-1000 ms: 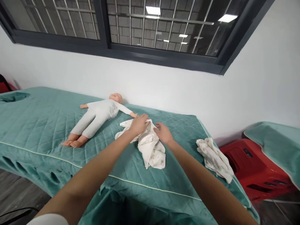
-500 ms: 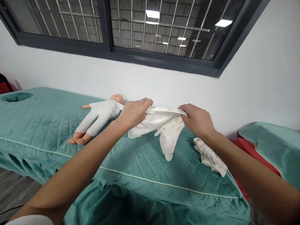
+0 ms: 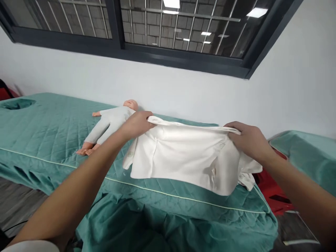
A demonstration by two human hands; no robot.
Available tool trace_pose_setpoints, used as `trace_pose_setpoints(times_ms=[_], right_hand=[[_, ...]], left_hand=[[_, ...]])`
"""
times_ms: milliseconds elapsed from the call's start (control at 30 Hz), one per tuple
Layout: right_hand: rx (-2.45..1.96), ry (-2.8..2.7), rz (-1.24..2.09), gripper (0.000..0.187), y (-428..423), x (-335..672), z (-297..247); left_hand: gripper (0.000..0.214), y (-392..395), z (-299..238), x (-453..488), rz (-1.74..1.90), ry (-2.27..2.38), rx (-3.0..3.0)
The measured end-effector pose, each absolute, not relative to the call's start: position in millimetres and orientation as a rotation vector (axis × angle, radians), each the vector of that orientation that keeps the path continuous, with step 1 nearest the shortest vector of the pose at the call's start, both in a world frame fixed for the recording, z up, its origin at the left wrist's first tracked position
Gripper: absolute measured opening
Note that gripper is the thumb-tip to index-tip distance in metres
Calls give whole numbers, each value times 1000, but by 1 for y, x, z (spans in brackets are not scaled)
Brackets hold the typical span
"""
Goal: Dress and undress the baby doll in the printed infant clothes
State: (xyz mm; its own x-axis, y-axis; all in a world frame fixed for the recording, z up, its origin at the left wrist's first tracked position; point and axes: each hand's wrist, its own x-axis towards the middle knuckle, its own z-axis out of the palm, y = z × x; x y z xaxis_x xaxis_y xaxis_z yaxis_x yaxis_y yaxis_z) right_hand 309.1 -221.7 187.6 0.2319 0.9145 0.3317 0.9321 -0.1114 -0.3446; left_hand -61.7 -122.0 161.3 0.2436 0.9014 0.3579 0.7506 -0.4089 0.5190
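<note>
A white baby shirt [image 3: 183, 150] hangs stretched between my two hands, its body spread above the bed. My left hand [image 3: 139, 123] is closed on one end of its upper edge. The other end is pinched in my right hand [image 3: 248, 138], where the cloth bunches and a sleeve drops to the side. Left of the shirt a baby doll [image 3: 112, 120] lies on its back, with a pale cloth body and bare feet. Another crumpled white garment [image 3: 246, 181] lies at the bed's right end, partly hidden behind the shirt.
The bed has a green quilted cover [image 3: 57, 129] with a face hole [image 3: 18, 104] at its far left. Behind it rises a white wall with a dark-framed window [image 3: 183, 61]. A red piece of furniture with a green cover [image 3: 304, 154] stands at the right.
My hands have moved apart, the right one further right and the left one slightly left. The garment, bunched and hanging before, is now spread wide between them.
</note>
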Motion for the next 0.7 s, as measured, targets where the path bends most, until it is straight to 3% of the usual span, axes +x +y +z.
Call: trace_pose_setpoints(times_ms=[100,133,233,400,700], right_hand=[[-2185,-1850,-164,41,-195,296,147],[-2190,-1890,-234,42,-187,285,129],[-2008,-1981,-485,52,-171,235,64],[-1928,-1948,-4,49,-164,168,-19],[-2372,-1532,151,69,-144,208,-14]], left_hand=[[7,-102,124,-50,1351,1595,2353],[3,-100,109,-42,1150,1752,2438],[23,-107,63,-13,660,1926,2579],[28,-127,-1,26,456,1554,2569],[43,-86,-9,46,439,1830,2326]])
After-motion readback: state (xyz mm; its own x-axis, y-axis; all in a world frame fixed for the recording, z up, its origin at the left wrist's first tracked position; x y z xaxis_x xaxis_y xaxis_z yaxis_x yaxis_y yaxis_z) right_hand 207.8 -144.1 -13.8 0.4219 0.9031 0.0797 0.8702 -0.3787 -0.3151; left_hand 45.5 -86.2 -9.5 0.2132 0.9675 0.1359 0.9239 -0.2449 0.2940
